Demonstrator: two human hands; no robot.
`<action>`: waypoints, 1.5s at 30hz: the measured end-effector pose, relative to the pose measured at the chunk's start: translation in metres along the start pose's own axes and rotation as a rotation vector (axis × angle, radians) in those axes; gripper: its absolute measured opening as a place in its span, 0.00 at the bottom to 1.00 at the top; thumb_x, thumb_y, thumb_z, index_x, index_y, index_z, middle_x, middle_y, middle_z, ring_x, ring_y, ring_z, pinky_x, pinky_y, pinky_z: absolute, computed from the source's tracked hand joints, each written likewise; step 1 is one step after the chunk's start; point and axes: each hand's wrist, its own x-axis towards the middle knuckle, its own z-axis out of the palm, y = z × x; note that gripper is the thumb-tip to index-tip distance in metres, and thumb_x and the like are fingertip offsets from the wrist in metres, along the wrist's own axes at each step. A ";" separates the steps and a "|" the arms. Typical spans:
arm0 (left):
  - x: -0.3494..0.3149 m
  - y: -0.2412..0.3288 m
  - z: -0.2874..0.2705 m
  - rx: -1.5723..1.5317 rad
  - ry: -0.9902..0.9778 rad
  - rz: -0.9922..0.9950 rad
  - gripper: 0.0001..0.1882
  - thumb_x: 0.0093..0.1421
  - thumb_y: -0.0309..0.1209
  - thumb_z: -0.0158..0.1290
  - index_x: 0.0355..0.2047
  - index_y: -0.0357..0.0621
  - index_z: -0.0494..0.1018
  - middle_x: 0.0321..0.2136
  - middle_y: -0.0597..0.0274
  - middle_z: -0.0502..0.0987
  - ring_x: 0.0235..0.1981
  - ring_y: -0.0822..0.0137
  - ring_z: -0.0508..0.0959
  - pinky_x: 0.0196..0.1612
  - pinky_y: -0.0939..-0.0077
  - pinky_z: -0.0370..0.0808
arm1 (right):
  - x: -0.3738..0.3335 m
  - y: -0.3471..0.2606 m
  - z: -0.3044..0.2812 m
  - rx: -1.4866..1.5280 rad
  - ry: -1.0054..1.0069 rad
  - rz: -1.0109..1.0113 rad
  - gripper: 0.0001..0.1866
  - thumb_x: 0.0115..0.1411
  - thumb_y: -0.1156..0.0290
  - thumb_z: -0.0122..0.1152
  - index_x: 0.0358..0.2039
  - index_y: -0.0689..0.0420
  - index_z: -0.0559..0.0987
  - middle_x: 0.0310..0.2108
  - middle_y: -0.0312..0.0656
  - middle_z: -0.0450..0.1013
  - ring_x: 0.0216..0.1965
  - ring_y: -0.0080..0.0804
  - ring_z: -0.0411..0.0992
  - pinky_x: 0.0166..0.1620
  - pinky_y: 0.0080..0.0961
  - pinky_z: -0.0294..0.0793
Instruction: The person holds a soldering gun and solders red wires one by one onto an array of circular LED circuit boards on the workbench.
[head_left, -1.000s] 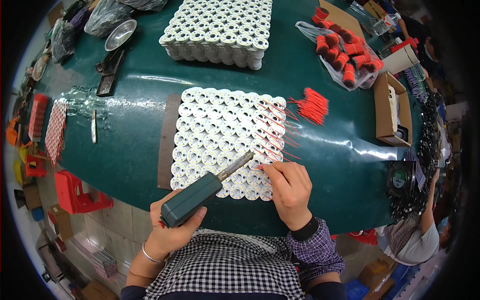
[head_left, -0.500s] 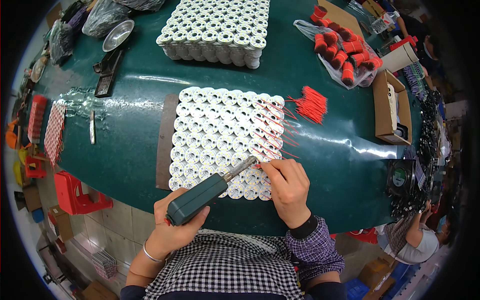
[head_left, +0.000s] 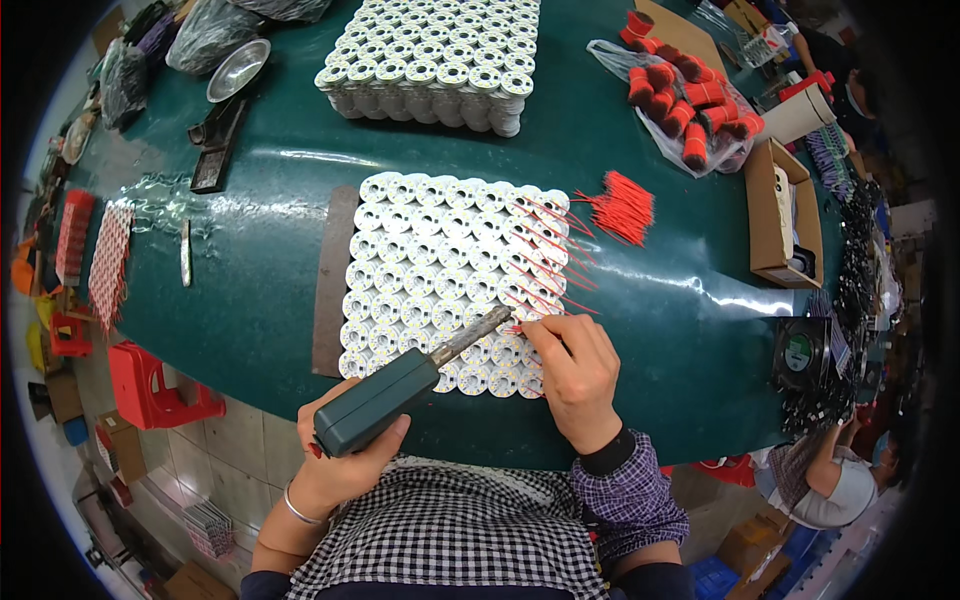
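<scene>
The soldering iron lies slanted across the near edge of a panel of round white discs, its metal tip touching a disc in the panel's lower right part, right beside the fingertips of the right hand. The left hand is wrapped shut around the iron's dark green grip, thumb along its side, at the table's near rim. The right hand rests on the panel's lower right corner, thumb and forefinger pinched on a thin red wire at the iron's tip. More red wires already stick out from discs along the panel's right side. A loose bunch of red wires lies just beyond that edge on the green table. A brown strip runs along the panel's left side. Farther off stands a stack of panels; to its right a clear bag of red bundles, and near the right rim an open cardboard box. A metal bowl sits at the far left.
</scene>
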 end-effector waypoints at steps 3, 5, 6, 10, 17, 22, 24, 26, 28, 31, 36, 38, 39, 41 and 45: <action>-0.001 0.000 -0.002 0.009 -0.004 0.035 0.15 0.50 0.20 0.65 0.40 0.31 0.81 0.28 0.57 0.80 0.24 0.71 0.78 0.27 0.80 0.73 | 0.000 -0.001 0.000 -0.016 0.002 -0.002 0.14 0.48 0.79 0.64 0.38 0.60 0.83 0.35 0.38 0.75 0.35 0.35 0.74 0.37 0.30 0.73; -0.001 0.004 -0.003 0.047 -0.004 0.012 0.15 0.50 0.20 0.65 0.40 0.30 0.81 0.29 0.57 0.80 0.25 0.70 0.79 0.28 0.79 0.74 | 0.002 -0.004 -0.003 -0.051 0.060 -0.026 0.15 0.47 0.78 0.65 0.38 0.60 0.83 0.34 0.38 0.75 0.35 0.35 0.75 0.38 0.31 0.73; -0.002 0.004 -0.003 0.047 -0.003 0.012 0.15 0.50 0.20 0.65 0.40 0.30 0.81 0.29 0.57 0.80 0.25 0.70 0.79 0.28 0.79 0.74 | 0.002 -0.005 -0.003 -0.051 0.060 -0.027 0.15 0.47 0.78 0.65 0.38 0.60 0.83 0.34 0.38 0.75 0.35 0.35 0.75 0.38 0.31 0.73; -0.005 0.004 -0.005 0.057 0.010 0.013 0.15 0.50 0.20 0.65 0.40 0.30 0.80 0.30 0.57 0.81 0.25 0.70 0.79 0.29 0.78 0.74 | 0.000 -0.010 -0.001 -0.022 0.087 -0.057 0.15 0.47 0.79 0.64 0.39 0.61 0.83 0.32 0.38 0.75 0.35 0.36 0.75 0.38 0.31 0.73; -0.008 0.001 -0.005 -0.004 -0.031 -0.030 0.13 0.51 0.18 0.65 0.39 0.31 0.80 0.29 0.59 0.80 0.26 0.73 0.78 0.30 0.80 0.73 | 0.000 -0.009 0.005 0.021 0.045 -0.053 0.15 0.48 0.84 0.67 0.39 0.60 0.83 0.30 0.39 0.75 0.31 0.36 0.73 0.32 0.31 0.70; -0.008 0.000 -0.004 -0.022 -0.046 -0.062 0.12 0.52 0.19 0.65 0.38 0.31 0.80 0.29 0.60 0.80 0.26 0.74 0.78 0.30 0.80 0.73 | -0.004 -0.008 0.006 0.003 0.025 -0.042 0.15 0.48 0.81 0.65 0.39 0.61 0.83 0.31 0.38 0.75 0.32 0.35 0.73 0.34 0.31 0.71; -0.008 0.000 -0.004 -0.024 -0.056 -0.072 0.12 0.52 0.19 0.65 0.38 0.32 0.80 0.30 0.60 0.81 0.26 0.74 0.78 0.30 0.80 0.73 | -0.004 -0.008 0.006 -0.010 0.013 -0.041 0.15 0.48 0.79 0.64 0.39 0.61 0.83 0.32 0.38 0.75 0.34 0.34 0.73 0.35 0.30 0.71; -0.009 -0.001 -0.003 -0.028 -0.052 -0.081 0.12 0.52 0.19 0.65 0.38 0.32 0.80 0.30 0.60 0.81 0.26 0.74 0.78 0.30 0.80 0.73 | -0.002 -0.009 0.006 0.010 0.032 -0.039 0.15 0.48 0.84 0.67 0.39 0.60 0.83 0.30 0.38 0.74 0.31 0.35 0.72 0.32 0.31 0.70; -0.008 -0.002 -0.003 -0.017 -0.052 -0.073 0.12 0.52 0.19 0.65 0.38 0.32 0.80 0.29 0.61 0.80 0.26 0.74 0.78 0.30 0.80 0.73 | -0.002 -0.010 0.006 0.005 0.033 -0.040 0.15 0.48 0.84 0.67 0.38 0.60 0.83 0.30 0.38 0.74 0.31 0.35 0.72 0.32 0.31 0.70; -0.009 -0.004 -0.003 0.006 -0.048 -0.058 0.12 0.52 0.19 0.65 0.38 0.32 0.80 0.29 0.61 0.80 0.25 0.75 0.77 0.29 0.80 0.72 | -0.003 -0.010 0.007 -0.005 0.035 -0.041 0.15 0.48 0.84 0.67 0.38 0.60 0.83 0.29 0.38 0.74 0.30 0.35 0.72 0.31 0.30 0.70; -0.007 -0.003 -0.003 0.021 -0.048 -0.048 0.11 0.52 0.19 0.65 0.37 0.33 0.80 0.27 0.62 0.79 0.24 0.74 0.76 0.28 0.80 0.71 | -0.005 -0.010 0.007 -0.037 -0.013 -0.042 0.16 0.48 0.79 0.64 0.40 0.62 0.83 0.32 0.38 0.74 0.34 0.34 0.72 0.35 0.31 0.72; -0.008 -0.003 -0.004 0.006 -0.058 -0.072 0.11 0.52 0.19 0.65 0.37 0.33 0.80 0.26 0.62 0.78 0.23 0.74 0.76 0.27 0.79 0.71 | -0.005 -0.010 0.007 -0.036 0.007 -0.050 0.16 0.48 0.79 0.64 0.40 0.62 0.83 0.31 0.38 0.74 0.33 0.34 0.72 0.35 0.30 0.71; -0.008 -0.003 -0.004 0.006 -0.058 -0.072 0.11 0.52 0.19 0.65 0.37 0.33 0.80 0.26 0.62 0.78 0.23 0.74 0.76 0.27 0.79 0.71 | -0.005 -0.010 0.007 -0.037 0.007 -0.049 0.16 0.48 0.79 0.64 0.40 0.62 0.83 0.31 0.38 0.74 0.33 0.34 0.72 0.35 0.30 0.71; -0.009 -0.002 -0.004 0.043 -0.014 -0.018 0.11 0.52 0.20 0.65 0.37 0.33 0.80 0.26 0.61 0.78 0.23 0.73 0.76 0.26 0.79 0.71 | -0.004 -0.011 0.007 -0.029 0.012 -0.040 0.16 0.48 0.79 0.64 0.40 0.62 0.83 0.31 0.38 0.73 0.33 0.34 0.72 0.35 0.30 0.71; -0.016 -0.005 -0.004 -0.011 0.069 0.014 0.13 0.51 0.19 0.65 0.38 0.32 0.80 0.27 0.60 0.78 0.23 0.71 0.76 0.26 0.78 0.72 | -0.005 -0.012 0.006 -0.037 0.006 -0.035 0.16 0.48 0.79 0.64 0.40 0.62 0.83 0.31 0.38 0.73 0.33 0.34 0.72 0.36 0.31 0.71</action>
